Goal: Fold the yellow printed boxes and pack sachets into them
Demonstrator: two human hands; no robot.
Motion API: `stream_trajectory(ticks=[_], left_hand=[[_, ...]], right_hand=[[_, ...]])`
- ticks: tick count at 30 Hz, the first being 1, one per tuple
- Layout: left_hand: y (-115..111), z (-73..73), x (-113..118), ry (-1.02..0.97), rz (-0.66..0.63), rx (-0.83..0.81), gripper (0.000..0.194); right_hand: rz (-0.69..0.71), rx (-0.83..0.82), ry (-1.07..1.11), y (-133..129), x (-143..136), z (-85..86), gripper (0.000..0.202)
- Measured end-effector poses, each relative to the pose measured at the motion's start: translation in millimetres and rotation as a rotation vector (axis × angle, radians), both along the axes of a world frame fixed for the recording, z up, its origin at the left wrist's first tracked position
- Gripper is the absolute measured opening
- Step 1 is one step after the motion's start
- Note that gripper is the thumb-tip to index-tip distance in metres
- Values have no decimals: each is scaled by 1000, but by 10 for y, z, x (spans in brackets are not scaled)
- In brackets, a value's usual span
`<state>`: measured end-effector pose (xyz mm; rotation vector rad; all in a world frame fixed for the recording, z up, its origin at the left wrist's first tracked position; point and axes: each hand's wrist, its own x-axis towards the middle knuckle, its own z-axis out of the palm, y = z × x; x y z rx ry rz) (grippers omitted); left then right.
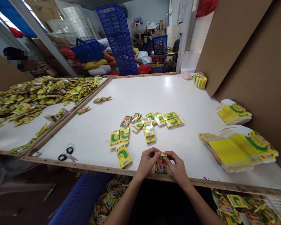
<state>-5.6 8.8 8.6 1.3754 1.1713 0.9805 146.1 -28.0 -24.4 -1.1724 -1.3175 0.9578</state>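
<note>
A small yellow and green box (160,166) with red and pink print stands at the table's front edge, between my two hands. My left hand (149,161) pinches its top left side. Its top right corner is between the thumb and fingers of my right hand (176,164). Just beyond my hands lie several flat-lying small boxes (149,128), some overlapping. One more box (123,155) rests left of my left hand. To the right are fanned stacks of flat yellow cartons (234,150).
Black-handled scissors (69,153) lie at the front left. A wooden strip (72,114) separates a large pile of boxes (44,93), with a person (30,64) behind it. A blue crate (81,197) and more boxes sit below the table edge. Cardboard (253,78) rises at right.
</note>
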Motion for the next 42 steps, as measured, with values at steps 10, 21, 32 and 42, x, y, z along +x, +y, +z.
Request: stream_trajectory(ticks=[10, 21, 32, 42], left_hand=[[-139, -28, -29, -40, 32, -12, 26], [-40, 120, -112, 4, -127, -21, 27], [-163, 84, -165, 75, -157, 104, 28], [-267, -65, -127, 32, -98, 125, 30]], right_hand=[[-55, 174, -255, -53, -58, 1, 20], [-51, 185, -406, -62, -241, 161, 20], [-1, 91, -182, -52, -209, 142, 19], [-29, 5, -51, -173, -64, 20, 21]])
